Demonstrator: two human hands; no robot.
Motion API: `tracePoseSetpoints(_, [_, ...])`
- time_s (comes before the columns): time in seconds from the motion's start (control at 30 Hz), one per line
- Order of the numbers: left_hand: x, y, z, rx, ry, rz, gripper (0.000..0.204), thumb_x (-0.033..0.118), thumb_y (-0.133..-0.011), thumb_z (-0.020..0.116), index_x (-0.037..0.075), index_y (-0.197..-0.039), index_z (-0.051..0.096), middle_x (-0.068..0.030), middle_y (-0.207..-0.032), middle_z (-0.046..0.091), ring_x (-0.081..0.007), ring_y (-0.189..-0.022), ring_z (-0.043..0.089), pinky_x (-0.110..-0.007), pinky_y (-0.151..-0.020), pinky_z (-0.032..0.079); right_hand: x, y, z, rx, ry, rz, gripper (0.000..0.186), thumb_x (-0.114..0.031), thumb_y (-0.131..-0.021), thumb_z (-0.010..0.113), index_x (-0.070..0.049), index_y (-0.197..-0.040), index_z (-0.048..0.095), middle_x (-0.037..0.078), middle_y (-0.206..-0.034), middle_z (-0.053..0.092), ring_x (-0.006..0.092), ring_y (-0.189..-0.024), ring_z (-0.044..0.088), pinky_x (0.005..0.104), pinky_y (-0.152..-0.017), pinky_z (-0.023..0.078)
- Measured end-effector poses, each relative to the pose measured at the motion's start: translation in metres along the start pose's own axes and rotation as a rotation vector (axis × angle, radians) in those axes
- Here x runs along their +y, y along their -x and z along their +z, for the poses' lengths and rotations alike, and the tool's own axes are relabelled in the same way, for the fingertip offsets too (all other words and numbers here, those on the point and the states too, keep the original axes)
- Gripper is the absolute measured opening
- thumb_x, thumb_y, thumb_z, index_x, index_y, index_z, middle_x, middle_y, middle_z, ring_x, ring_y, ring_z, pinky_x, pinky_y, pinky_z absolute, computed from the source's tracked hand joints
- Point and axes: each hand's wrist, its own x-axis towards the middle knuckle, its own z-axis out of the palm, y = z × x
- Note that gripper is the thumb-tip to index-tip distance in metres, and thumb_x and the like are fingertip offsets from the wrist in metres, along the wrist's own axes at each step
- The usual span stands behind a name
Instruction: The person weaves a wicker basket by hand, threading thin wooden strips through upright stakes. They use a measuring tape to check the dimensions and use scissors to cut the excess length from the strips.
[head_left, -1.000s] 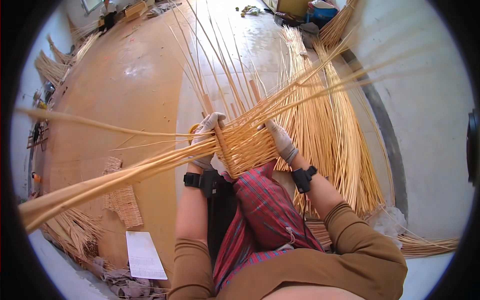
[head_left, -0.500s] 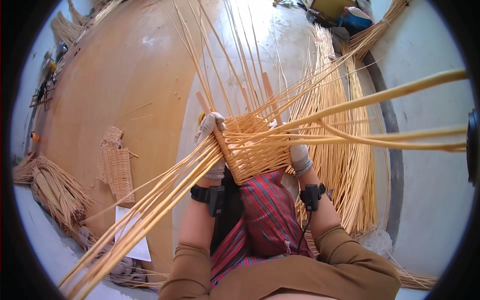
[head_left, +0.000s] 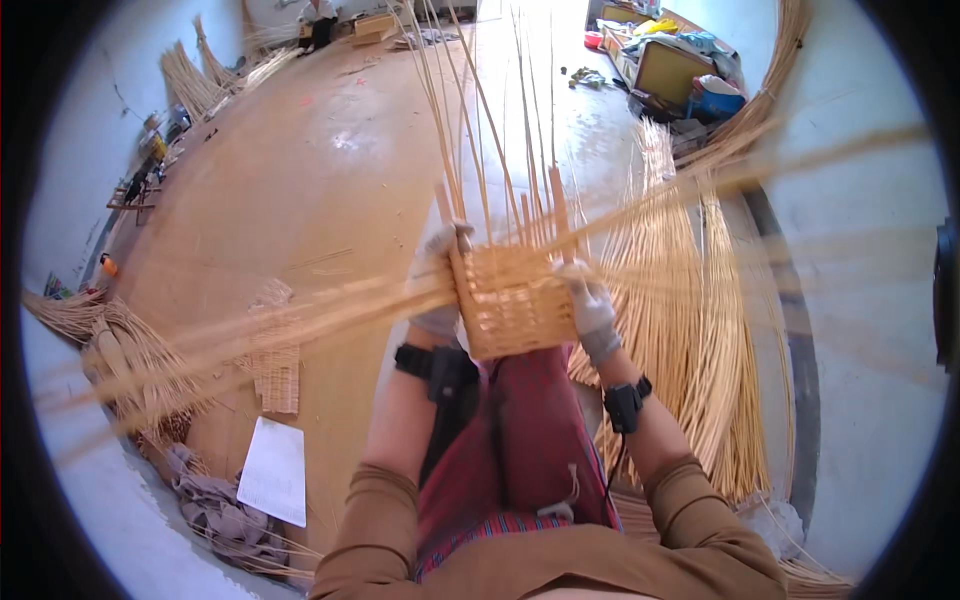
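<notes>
A small woven wicker panel or basket [head_left: 512,300] is held upright above my lap, with wooden stakes and long thin rods rising from its top and more rods fanning sideways, smeared by motion. My left hand [head_left: 440,250], in a pale glove, is closed round its left edge post. My right hand [head_left: 593,312], also gloved, grips the right edge. Red plaid cloth [head_left: 535,440] covers my lap below the piece.
Willow bundles lie right [head_left: 680,340] and left [head_left: 130,370]. A woven panel [head_left: 276,370] and white sheet [head_left: 272,470] are on the left floor [head_left: 250,220]. A person [head_left: 318,22] is at the far back; cluttered boxes and cloths [head_left: 665,70] stand back right.
The woven piece has shifted slightly to the right in my hands, and the long side rods have swung about, now blurred. Both hands still grip it. The view takes in more of the far room than half a second ago.
</notes>
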Motion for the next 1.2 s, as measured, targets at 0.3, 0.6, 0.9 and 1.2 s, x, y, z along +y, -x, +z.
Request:
tracePoseSetpoints(0.3, [0.043,0.029,-0.028,0.096,0.082,-0.071,0.059,0.054,-0.102,0.057,-0.003,-0.109,0.070,-0.0063,-0.082,0.069,-0.0194,-0.072,0.068,-0.035,-0.066,0.061,-0.077,0.042,0.038,-0.050,-0.459,0.193,0.027,-0.030,-0.104,0.065,-0.004,-0.110,0.072,-0.001,-0.102,0.072,0.0082,-0.098,0.061,0.0265,-0.091,0.048])
tracePoseSetpoints(0.6, [0.021,0.172,-0.117,0.310,-0.545,0.068,0.031,0.031,-0.096,0.073,0.002,-0.105,0.068,-0.0071,-0.106,0.069,-0.0222,-0.097,0.065,-0.037,-0.090,0.054,-0.062,0.121,0.049,-0.203,0.081,0.036,0.067,-0.040,-0.094,0.073,0.001,-0.143,0.051,0.015,-0.136,0.061,0.0260,-0.126,0.055,0.0371,-0.109,0.042])
tracePoseSetpoints(0.9, [0.032,0.220,-0.028,-0.427,-2.193,0.522,0.096,0.048,-0.071,0.082,0.007,-0.151,0.046,-0.0081,-0.133,0.058,-0.0293,-0.124,0.053,-0.050,-0.111,0.034,-0.142,0.121,0.048,-0.754,1.234,-0.434,0.124,-0.074,-0.067,0.075,0.005,-0.155,0.036,0.021,-0.155,0.045,0.0407,-0.154,0.025,0.0579,-0.126,0.011])
tracePoseSetpoints(1.2, [0.004,0.196,-0.024,-0.354,-2.380,0.246,0.090,0.049,-0.062,0.086,0.015,-0.138,0.054,-0.0051,-0.132,0.057,-0.0253,-0.127,0.051,-0.047,-0.110,0.034,-0.121,0.111,0.066,-0.740,1.188,-0.452,0.089,-0.072,-0.064,0.074,-0.002,-0.116,0.059,0.013,-0.117,0.062,0.0328,-0.127,0.050,0.0526,-0.118,0.028])
